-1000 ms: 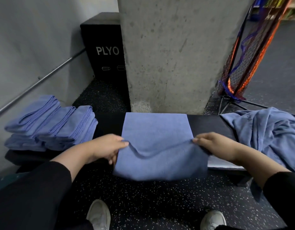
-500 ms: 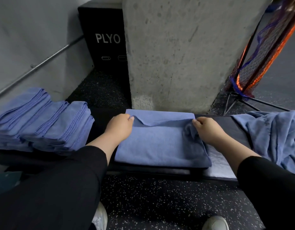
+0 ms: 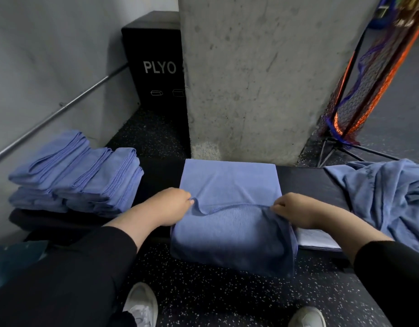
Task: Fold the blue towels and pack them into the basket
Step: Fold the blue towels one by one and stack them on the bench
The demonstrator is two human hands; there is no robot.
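Observation:
A blue towel (image 3: 229, 185) lies across a black bench (image 3: 305, 182), its near part hanging over the front edge. My left hand (image 3: 168, 206) pinches the towel's folded edge at the left, and my right hand (image 3: 295, 208) pinches the same edge at the right. The hem sags between them. A stack of several folded blue towels (image 3: 81, 171) sits on the bench's left end. A heap of unfolded blue towels (image 3: 383, 197) lies at the right. No basket is in view.
A concrete pillar (image 3: 251, 74) rises right behind the bench. A black box marked PLYO (image 3: 156, 67) stands at the back left beside a wall rail (image 3: 50, 116). An orange and purple net on a stand (image 3: 369, 74) is at the right. My shoes are on the speckled floor below.
Both hands have pulled the towel's edge back from the far side of the bench toward me, so the near part hangs over the front edge again.

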